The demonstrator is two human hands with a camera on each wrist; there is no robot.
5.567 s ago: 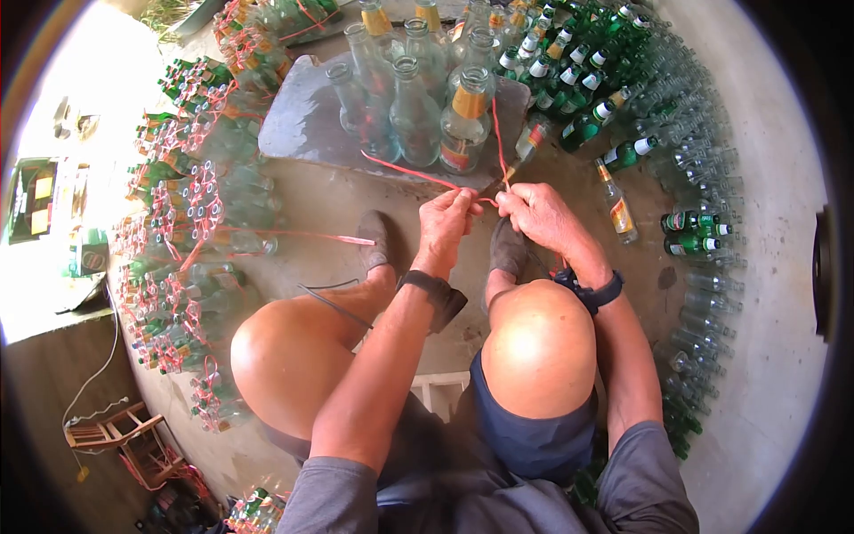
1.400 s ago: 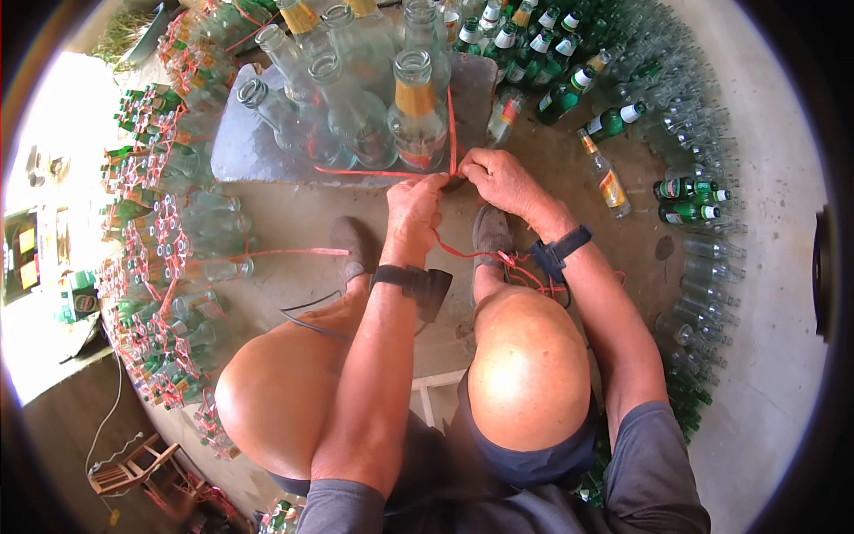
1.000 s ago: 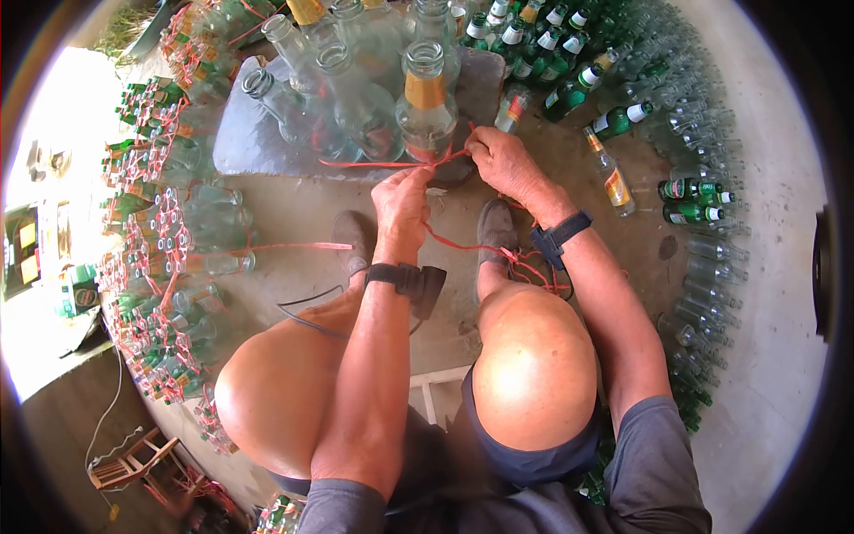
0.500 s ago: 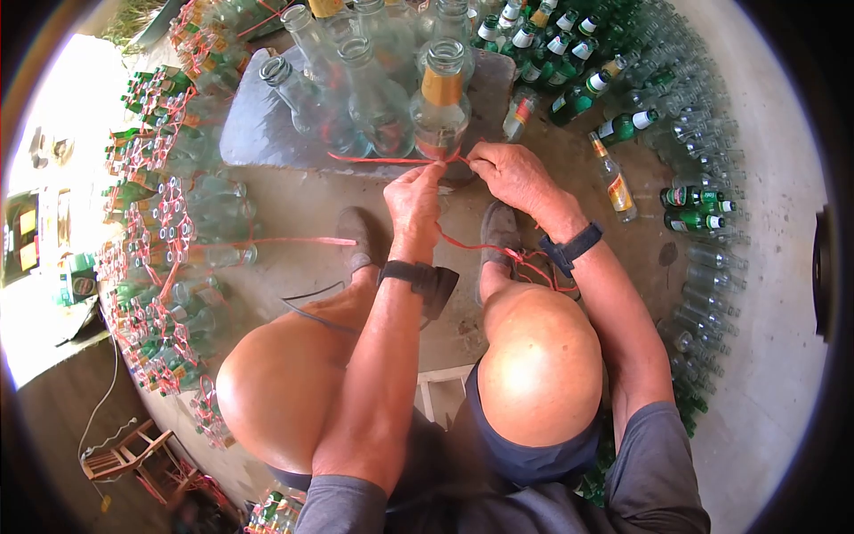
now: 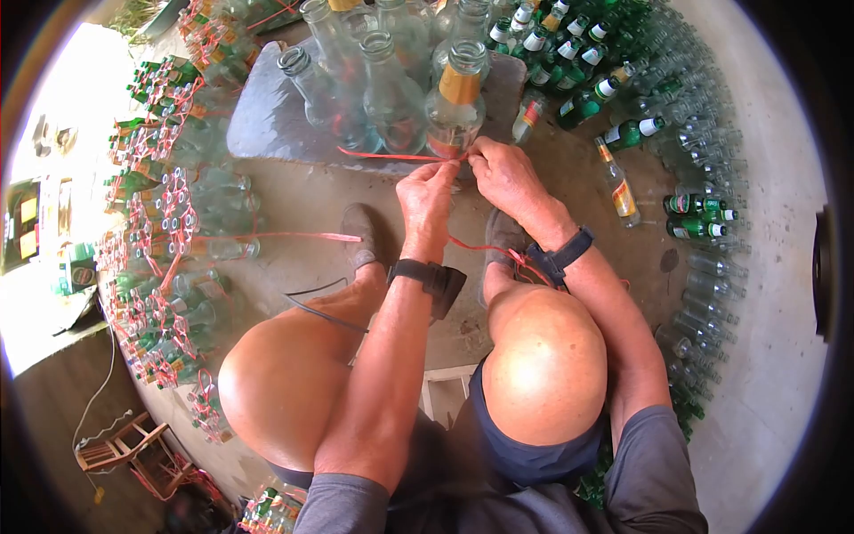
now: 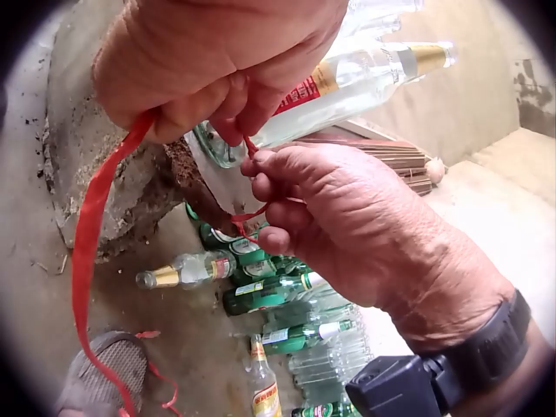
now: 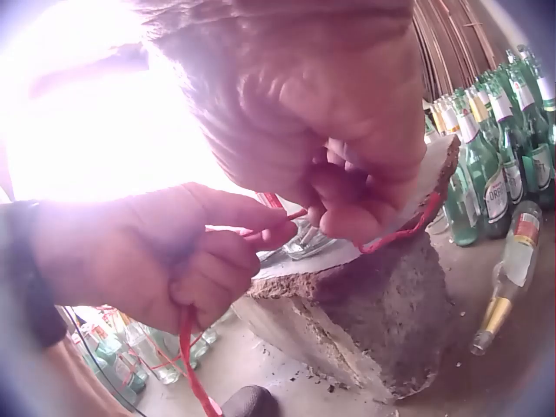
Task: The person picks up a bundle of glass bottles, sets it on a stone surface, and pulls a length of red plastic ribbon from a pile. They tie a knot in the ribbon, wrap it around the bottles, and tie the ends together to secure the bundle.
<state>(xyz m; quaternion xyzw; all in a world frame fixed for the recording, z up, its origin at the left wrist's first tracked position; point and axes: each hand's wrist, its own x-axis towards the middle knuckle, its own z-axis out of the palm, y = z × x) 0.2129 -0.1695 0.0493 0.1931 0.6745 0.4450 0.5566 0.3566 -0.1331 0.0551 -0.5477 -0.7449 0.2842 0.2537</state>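
Several clear glass bottles stand grouped on a grey stone slab (image 5: 276,125); the front right bottle (image 5: 455,111) has a gold neck label. Red plastic twine (image 5: 391,156) runs low across the front of the group. My left hand (image 5: 425,203) pinches the twine between thumb and fingers at that bottle's base. Close against it, my right hand (image 5: 514,182) pinches another stretch of twine. In the left wrist view, a length of red twine (image 6: 82,252) hangs down from the left hand. The curled fingers partly hide where the strands meet.
Green bottles (image 5: 569,62) crowd the back right, with rows of clear ones along the wall. A yellow-labelled bottle (image 5: 621,189) lies on the floor. Twine-tied bottle bundles (image 5: 178,205) line the left side. A wooden stool (image 5: 120,445) is at the lower left.
Earlier, both hands held the twine farther out in front of the slab. Since then they have moved up to the bottle's base, and over the last second they have drawn closer together.
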